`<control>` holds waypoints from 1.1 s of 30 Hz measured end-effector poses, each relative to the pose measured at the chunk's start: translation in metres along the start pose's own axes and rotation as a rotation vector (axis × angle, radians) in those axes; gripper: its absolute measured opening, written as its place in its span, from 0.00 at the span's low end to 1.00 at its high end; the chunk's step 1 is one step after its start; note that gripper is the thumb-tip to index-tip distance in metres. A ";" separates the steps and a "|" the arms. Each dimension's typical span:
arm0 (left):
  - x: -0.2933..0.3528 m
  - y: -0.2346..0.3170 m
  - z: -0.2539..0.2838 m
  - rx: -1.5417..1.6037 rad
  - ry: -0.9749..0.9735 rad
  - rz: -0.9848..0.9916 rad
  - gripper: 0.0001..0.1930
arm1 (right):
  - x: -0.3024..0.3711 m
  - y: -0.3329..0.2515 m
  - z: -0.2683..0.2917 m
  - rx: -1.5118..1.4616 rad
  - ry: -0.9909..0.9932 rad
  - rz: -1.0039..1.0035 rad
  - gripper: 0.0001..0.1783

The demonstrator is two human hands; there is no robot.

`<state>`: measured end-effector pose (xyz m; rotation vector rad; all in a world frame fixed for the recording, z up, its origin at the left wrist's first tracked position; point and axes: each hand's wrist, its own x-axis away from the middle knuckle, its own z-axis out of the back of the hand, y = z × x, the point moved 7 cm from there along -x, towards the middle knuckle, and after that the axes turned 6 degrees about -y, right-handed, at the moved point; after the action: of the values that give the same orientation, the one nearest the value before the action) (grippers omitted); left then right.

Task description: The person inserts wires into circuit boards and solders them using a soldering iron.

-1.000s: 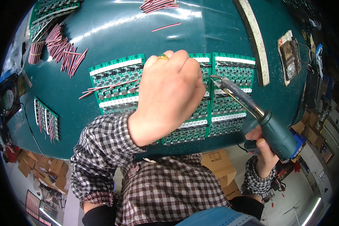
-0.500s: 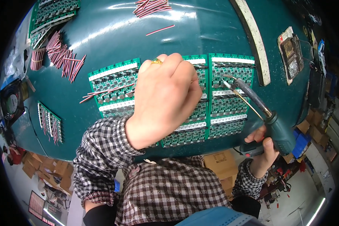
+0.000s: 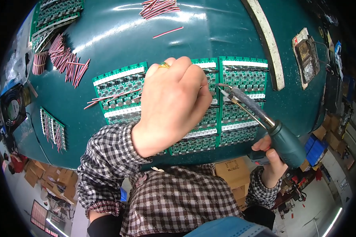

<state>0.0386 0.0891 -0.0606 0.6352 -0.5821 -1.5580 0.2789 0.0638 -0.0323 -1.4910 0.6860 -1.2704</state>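
Observation:
My left hand (image 3: 172, 104), closed with its fingertips pinched, is over the middle of the green circuit boards (image 3: 241, 108). What the fingertips hold is hidden behind the hand. Several red-and-white wires (image 3: 114, 97) lie across the left board and run in under that hand. My right hand (image 3: 273, 160) grips the green handle of a soldering iron (image 3: 285, 142), which has a thin metal tube alongside its barrel. The iron's tip points left, above the gap between the middle and right boards, a short way from my left fingertips. Black leads line the white connectors on the boards.
Loose red-and-white wires (image 3: 160, 8) lie at the back, with more wires (image 3: 63, 55) at the left. A small board (image 3: 53, 128) rests at the left, and stacked boards (image 3: 57, 14) stand far left. A pale bar (image 3: 267, 39) and a soldering stand (image 3: 306, 59) are at the right.
The soldering iron has moved left and slightly down with my right hand, bringing its tip closer to my left fingertips. My left hand has stayed nearly still.

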 end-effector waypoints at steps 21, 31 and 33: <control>0.002 0.011 0.006 -0.017 0.060 -0.021 0.07 | 0.015 -0.046 0.103 0.325 0.910 0.474 0.12; 0.000 0.004 0.001 -0.065 0.133 -0.092 0.08 | 0.019 -0.029 0.071 0.084 0.544 0.303 0.17; 0.001 0.001 0.000 -0.052 0.110 -0.074 0.08 | 0.016 -0.026 0.044 -0.001 0.373 0.212 0.22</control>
<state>0.0396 0.0884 -0.0601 0.7049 -0.4378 -1.5911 0.3202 0.0727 0.0010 -1.1541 1.0584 -1.3942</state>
